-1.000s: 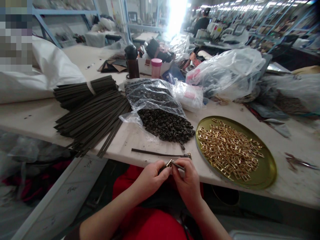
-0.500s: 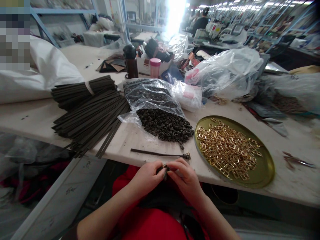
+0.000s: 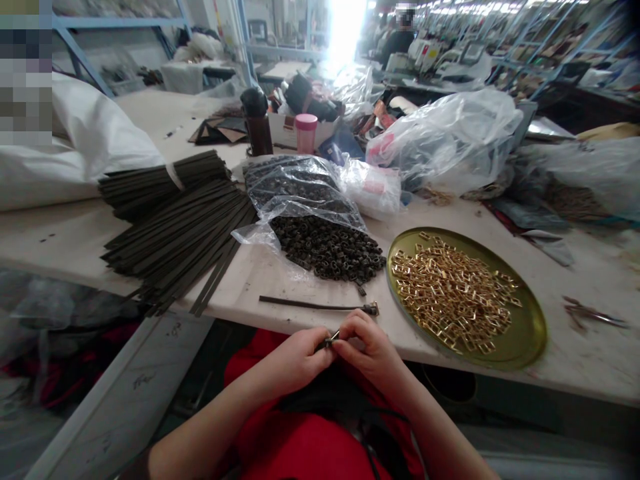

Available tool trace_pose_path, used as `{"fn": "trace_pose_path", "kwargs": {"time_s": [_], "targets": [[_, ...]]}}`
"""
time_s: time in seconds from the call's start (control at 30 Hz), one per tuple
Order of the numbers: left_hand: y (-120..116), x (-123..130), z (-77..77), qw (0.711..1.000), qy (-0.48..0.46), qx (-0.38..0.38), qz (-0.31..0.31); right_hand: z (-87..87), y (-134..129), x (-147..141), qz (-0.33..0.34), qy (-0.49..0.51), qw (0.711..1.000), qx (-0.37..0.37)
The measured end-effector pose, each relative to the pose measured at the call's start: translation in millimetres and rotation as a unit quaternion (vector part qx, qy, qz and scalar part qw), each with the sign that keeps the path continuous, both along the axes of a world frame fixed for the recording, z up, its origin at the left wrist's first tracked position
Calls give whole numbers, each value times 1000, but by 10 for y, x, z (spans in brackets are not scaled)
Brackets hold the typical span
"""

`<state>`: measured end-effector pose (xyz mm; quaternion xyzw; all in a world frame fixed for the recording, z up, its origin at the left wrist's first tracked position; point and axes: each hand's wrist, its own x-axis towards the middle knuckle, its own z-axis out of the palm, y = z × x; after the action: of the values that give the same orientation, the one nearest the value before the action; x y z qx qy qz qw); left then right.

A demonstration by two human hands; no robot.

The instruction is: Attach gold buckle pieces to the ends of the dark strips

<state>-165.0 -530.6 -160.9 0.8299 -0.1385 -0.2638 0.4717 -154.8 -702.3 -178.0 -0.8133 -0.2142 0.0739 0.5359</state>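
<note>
My left hand point(image 3: 306, 357) and my right hand point(image 3: 364, 341) meet at the table's front edge, both closed on a small dark piece point(image 3: 329, 343) with a bit of shiny metal showing. Just beyond them lies a dark strap point(image 3: 305, 304) with a gold buckle point(image 3: 374, 309) at its right end. Small dark loops point(image 3: 333, 250) spill from a clear plastic bag point(image 3: 305, 187). To the right, a round golden tray point(image 3: 530, 333) holds many gold buckles point(image 3: 455, 293). A fanned pile of dark straps point(image 3: 180, 233) lies at the left.
Pliers point(image 3: 595, 311) lie at the right. Behind stand a dark bottle point(image 3: 257, 127) and a pink-lidded jar point(image 3: 306, 133), with a large plastic bag point(image 3: 450, 140) beside them. A white sack point(image 3: 100, 127) is at far left. A person point(image 3: 399, 41) is far back.
My fingers have shifted around the small piece, and a shiny metal part now shows between them. The whole view has moved slightly.
</note>
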Motion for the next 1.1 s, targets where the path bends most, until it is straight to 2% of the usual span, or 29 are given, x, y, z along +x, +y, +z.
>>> {"fn": "trace_pose_path", "kwargs": {"time_s": [0.3, 0.63, 0.9, 1.1], "targets": [[-21, 26, 14, 999, 27, 16, 12, 66, -25, 35, 20, 118, 993, -2], [-25, 10, 6, 999, 0, 43, 21, 65, 32, 22, -9, 100, 995, -17], [13, 11, -37, 999, 22, 26, 0, 36, 3, 38, 9, 129, 992, -2], [-6, 15, -45, 1000, 11, 17, 1, 41, 14, 58, -11, 85, 995, -42]]}}
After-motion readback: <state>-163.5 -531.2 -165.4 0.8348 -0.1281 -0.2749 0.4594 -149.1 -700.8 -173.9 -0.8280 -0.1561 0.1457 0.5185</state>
